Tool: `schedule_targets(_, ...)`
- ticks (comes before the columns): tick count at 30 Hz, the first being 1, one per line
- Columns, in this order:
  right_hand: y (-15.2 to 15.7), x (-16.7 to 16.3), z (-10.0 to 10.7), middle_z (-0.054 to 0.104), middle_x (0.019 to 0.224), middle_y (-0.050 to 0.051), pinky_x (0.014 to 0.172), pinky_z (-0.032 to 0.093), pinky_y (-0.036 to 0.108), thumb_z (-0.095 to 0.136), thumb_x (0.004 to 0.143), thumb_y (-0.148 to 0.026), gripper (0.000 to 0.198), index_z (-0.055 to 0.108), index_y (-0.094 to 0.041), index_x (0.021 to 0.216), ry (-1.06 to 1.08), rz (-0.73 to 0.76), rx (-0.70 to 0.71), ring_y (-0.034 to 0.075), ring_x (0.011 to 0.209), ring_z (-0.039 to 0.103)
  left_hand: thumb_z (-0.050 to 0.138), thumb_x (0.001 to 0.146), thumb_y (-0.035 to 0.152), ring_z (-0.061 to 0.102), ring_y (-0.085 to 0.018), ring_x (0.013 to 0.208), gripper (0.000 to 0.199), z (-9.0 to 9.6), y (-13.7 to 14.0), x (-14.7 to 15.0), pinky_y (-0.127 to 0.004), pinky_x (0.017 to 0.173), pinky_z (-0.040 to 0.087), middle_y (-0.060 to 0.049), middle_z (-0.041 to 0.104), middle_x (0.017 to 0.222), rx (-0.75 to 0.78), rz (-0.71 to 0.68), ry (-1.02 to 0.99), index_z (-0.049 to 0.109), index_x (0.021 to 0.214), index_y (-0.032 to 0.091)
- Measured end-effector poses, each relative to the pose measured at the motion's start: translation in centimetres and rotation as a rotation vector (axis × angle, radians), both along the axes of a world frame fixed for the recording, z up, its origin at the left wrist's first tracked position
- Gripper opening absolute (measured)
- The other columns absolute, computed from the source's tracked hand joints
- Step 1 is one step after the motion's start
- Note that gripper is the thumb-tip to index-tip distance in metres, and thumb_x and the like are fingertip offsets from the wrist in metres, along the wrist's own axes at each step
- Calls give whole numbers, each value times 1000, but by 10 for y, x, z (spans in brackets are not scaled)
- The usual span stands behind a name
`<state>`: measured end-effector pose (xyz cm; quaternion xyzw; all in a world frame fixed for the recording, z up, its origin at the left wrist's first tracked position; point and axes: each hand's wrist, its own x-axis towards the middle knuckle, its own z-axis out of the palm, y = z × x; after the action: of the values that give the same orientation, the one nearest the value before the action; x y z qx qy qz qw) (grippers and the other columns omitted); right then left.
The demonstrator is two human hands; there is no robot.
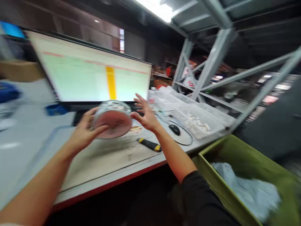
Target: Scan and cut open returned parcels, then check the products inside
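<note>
My left hand (88, 129) grips a round, clear container with a reddish-pink flat face (115, 123), its thumb lying across that face. The container is raised above the table and tilted toward me; motion blurs its detail, and I cannot tell what it contains. At its right side my right hand (146, 115) is open, fingers spread, the thumb close to the rim; whether it touches is unclear. Below the right hand lies a black and yellow utility knife (150, 144) on a beige mat (101, 166). A small round printed piece (136, 129) is partly visible behind the container.
A wide monitor (89, 72) stands behind my hands. To the right are a black mouse (174, 129) with its cable and white plastic bins (199, 121) holding small white pieces. A green bin (235, 185) with a pale bag stands beside the table. Grey metal shelving (215, 56) rises behind.
</note>
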<state>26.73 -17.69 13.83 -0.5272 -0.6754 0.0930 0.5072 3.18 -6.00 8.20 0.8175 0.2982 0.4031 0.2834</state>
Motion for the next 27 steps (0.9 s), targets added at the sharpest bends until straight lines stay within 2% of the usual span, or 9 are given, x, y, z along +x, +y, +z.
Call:
schedule_targets(2, 34, -17, -12, 52, 164, 14, 117, 51, 43, 77, 82, -76, 109, 37, -24, 168, 27, 65, -1, 28, 143, 58, 71, 76, 87, 60, -33, 136, 102, -9, 16, -13, -48, 116, 51, -3, 59, 153, -18, 50, -57, 40, 159, 34)
schedule_targets(3, 49, -23, -20, 54, 161, 15, 119, 49, 43, 79, 79, -77, 109, 42, -21, 166, 32, 75, 1, 29, 141, 60, 76, 71, 84, 60, -35, 136, 108, -13, 25, -15, -49, 118, 49, -10, 61, 150, -18, 47, -74, 45, 156, 25)
schedule_targets(7, 93, -27, -59, 67, 145, 18, 117, 49, 45, 77, 76, -80, 100, 58, -15, 149, 156, 3, 45, 30, 131, 65, 81, 70, 76, 55, -36, 143, 108, -34, 57, -14, -47, 119, 48, -19, 59, 149, -145, 67, -171, 44, 154, 18)
schedule_targets(11, 111, -20, -110, 67, 141, 24, 109, 54, 51, 60, 80, -90, 101, 59, -10, 143, 412, -93, -12, 34, 127, 67, 83, 70, 72, 54, -35, 144, 107, -63, 60, -14, -46, 120, 47, -20, 55, 155, -281, -31, -188, 41, 151, 17)
schedule_targets(14, 109, -16, -135, 62, 150, 25, 115, 50, 54, 50, 86, -92, 103, 55, -11, 151, 367, -107, -70, 36, 136, 62, 87, 70, 67, 55, -35, 143, 101, -77, 56, -12, -47, 120, 48, -18, 57, 153, -350, -20, -263, 45, 147, 17)
schedule_targets(17, 97, -19, -138, 50, 165, 21, 120, 47, 51, 47, 98, -82, 93, 42, -19, 166, 178, -78, 1, 34, 150, 51, 91, 70, 66, 61, -35, 134, 94, -83, 56, -8, -45, 110, 56, -14, 65, 144, -467, -20, -510, 54, 143, 21)
schedule_targets(21, 74, -41, -124, 47, 168, 18, 110, 58, 50, 55, 103, -68, 87, 26, -27, 174, -69, 79, 200, 34, 150, 52, 88, 75, 72, 72, -32, 116, 81, -80, 57, -7, -39, 93, 63, -12, 76, 124, -727, -24, -830, 65, 132, 19)
schedule_targets(24, 58, -59, -113, 53, 163, 14, 115, 56, 55, 61, 104, -56, 78, 32, -32, 172, -190, 179, 397, 34, 147, 55, 77, 84, 77, 72, -34, 119, 77, -76, 55, -10, -41, 97, 63, -15, 79, 120, -885, -158, -915, 71, 126, 13)
schedule_targets(27, 48, -65, -105, 60, 154, 13, 115, 57, 55, 64, 105, -46, 65, 45, -34, 166, -192, 193, 489, 33, 141, 60, 66, 95, 74, 74, -35, 118, 71, -73, 51, -12, -44, 99, 63, -16, 80, 120, -1009, -287, -907, 73, 128, 12)
